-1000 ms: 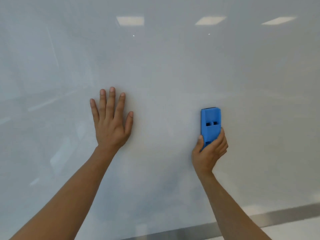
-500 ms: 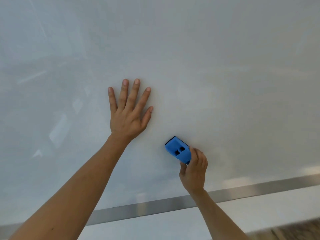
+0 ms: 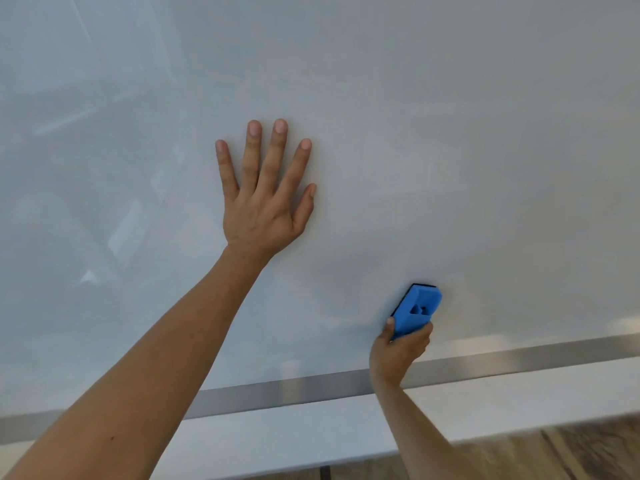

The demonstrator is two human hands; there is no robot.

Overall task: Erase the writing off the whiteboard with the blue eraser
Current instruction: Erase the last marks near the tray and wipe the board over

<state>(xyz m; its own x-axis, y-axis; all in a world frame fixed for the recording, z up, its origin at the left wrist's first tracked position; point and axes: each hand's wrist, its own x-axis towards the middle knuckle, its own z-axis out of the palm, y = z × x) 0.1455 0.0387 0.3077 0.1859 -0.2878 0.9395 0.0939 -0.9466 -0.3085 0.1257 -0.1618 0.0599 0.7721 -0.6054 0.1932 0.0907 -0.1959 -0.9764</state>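
Eraser (image 3: 416,308) back near whiteboard's (image 3: 450,133) bottom edge, swept right | our right hand (image 3: 401,348) grasping it | left hand (image 3: 265,199) flat, released | no writing visible; likely nearly done

I seem to be in an office or classroom: a big glossy whiteboard (image 3: 415,133) with a metal bottom rail (image 3: 277,393) fills my view, faint window-like reflections (image 3: 124,230) on it, wood-look floor (image 3: 571,452) below.

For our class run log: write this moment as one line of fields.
left hand: flat on whiteboard | right hand: grips blue eraser, low near metal frame | writing: none visible
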